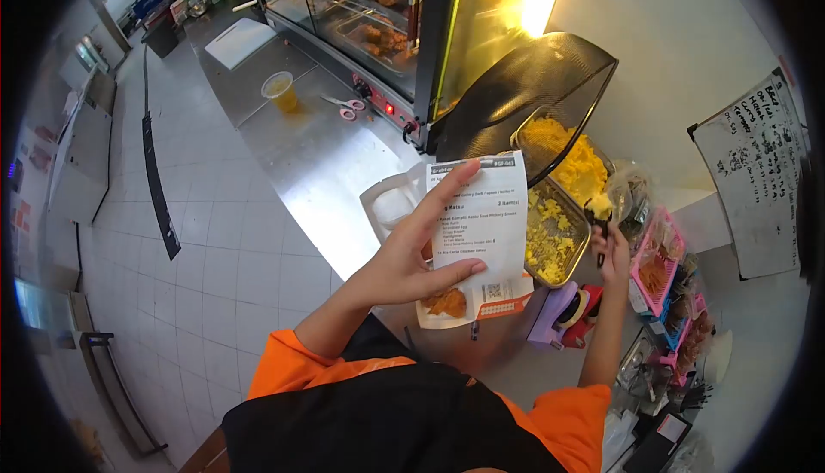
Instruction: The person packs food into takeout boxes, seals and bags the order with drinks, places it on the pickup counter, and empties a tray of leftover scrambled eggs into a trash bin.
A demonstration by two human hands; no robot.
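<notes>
My left hand [412,258] grips a food box [391,183] with a printed order slip [481,215] lying over it, the thumb and fingers resting on the paper. A white round mound and a piece of browned fried food [445,302] show at the box's edges. On the right, my right hand [612,254] is closed around the handle of a dark spoon [600,215] carrying yellow food. The spoon is beside a metal tray [557,281] of yellow crumbly pieces and a tray of yellow food [567,159], partly under a black mesh cover [524,86].
A lit display warmer [369,86] stands at the back. On the steel counter are a cup [279,91], pink scissors [347,109] and a white board [241,43]. Pink baskets [657,267] and a purple holder [550,314] are at right.
</notes>
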